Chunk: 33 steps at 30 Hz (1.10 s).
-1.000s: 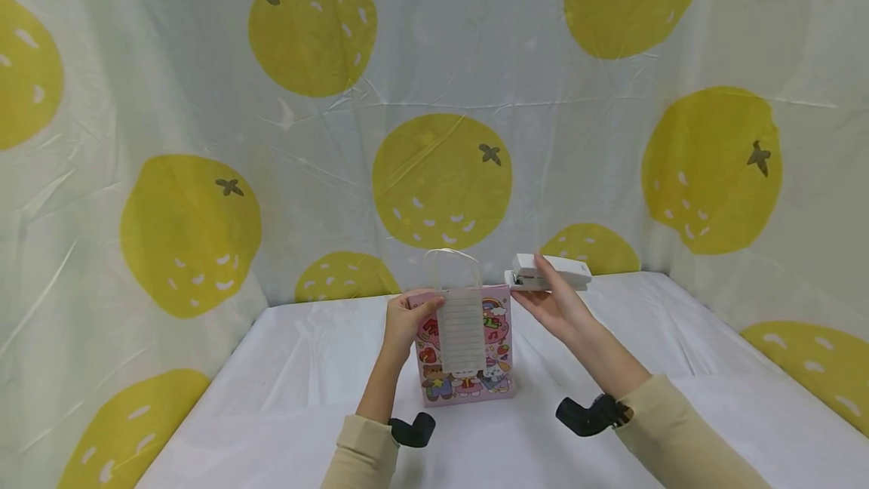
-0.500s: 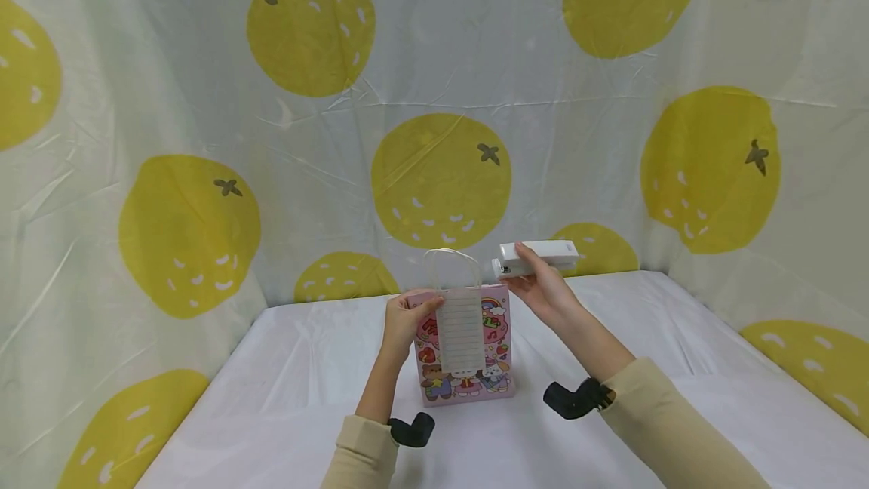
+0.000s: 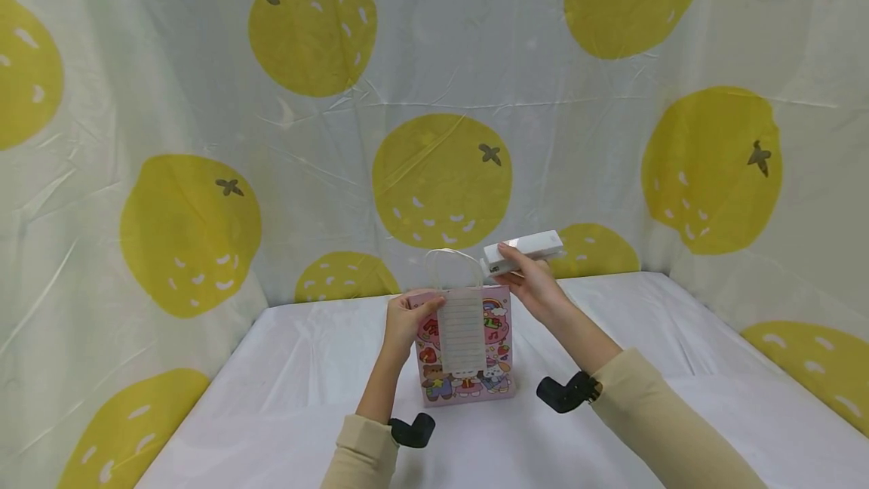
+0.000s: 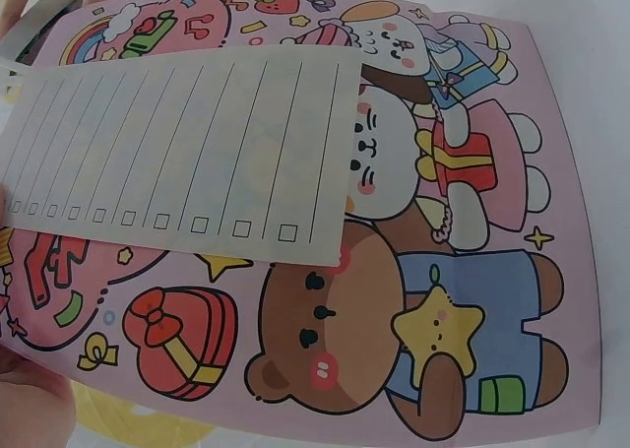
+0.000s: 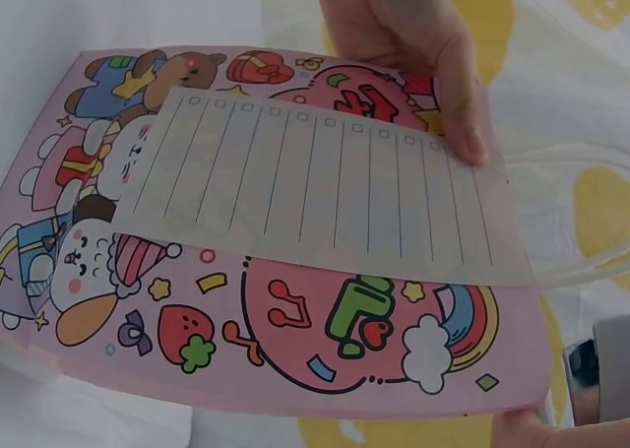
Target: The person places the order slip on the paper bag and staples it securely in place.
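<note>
A pink gift bag [image 3: 498,383] with cartoon animals and a pale twisted handle [image 3: 453,251] stands upright at mid table. Against its front lies a lined checklist slip [image 3: 463,334], its upper end level with the bag's top edge. My left hand [image 3: 405,319] pinches slip and bag together at the top left, thumb in front, as the right wrist view shows. My right hand [image 3: 532,285] grips a white stapler [image 3: 523,251] just above the bag's top right corner, its nose pointing left toward the handle. In the right wrist view only the end of the stapler [image 5: 598,369] shows.
The white-covered table [image 3: 305,368] spreads around the bag. Behind it hangs a pale curtain [image 3: 434,59] printed with yellow fruit. Black wrist cameras sit on both forearms, the left one [image 3: 413,429] and the right one [image 3: 569,392].
My right hand has moved left and slightly up with the stapler, bringing its nose over the bag's top right and tilting it. The left hand, bag and slip have stayed put.
</note>
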{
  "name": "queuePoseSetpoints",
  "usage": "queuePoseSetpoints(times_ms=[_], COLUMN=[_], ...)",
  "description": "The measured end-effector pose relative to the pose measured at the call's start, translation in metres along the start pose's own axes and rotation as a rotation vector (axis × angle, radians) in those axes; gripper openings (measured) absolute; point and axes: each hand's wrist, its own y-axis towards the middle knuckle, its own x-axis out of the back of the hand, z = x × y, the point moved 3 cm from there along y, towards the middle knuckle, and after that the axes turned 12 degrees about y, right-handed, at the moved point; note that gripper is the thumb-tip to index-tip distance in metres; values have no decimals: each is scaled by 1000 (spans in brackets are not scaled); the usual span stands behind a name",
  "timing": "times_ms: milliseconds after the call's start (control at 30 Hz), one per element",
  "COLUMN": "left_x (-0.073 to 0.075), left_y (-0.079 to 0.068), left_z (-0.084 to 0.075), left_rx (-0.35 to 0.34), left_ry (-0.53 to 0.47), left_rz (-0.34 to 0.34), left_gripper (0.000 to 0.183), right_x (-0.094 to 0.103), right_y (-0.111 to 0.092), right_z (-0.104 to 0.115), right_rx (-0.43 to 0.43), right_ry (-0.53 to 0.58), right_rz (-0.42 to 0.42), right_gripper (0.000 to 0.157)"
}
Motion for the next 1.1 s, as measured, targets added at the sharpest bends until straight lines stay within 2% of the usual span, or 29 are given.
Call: queuePoseSetpoints(times_ms=[267,633,800,933,1100], left_x=[-1,-1,-1,0,0], left_y=[1,2,3,3,2], left_z=[0,2,2,2,1], left_rx=[-3,3,-1,-5,-7], left_ry=[2,-4,6,3,3], left_rz=[1,4,4,5,7], left_gripper=[30,27,29,29,29], right_x=[-4,-17,-23,-27,-31], right_y=[4,5,4,3,2], right_z=[2,-1,-1,-1,-2], right_rx=[61,101,103,99,87], right_ry=[-150,-453,-510,-569,-630], right_rz=[43,68,94,89,82], right_gripper=[24,28,28,37,58])
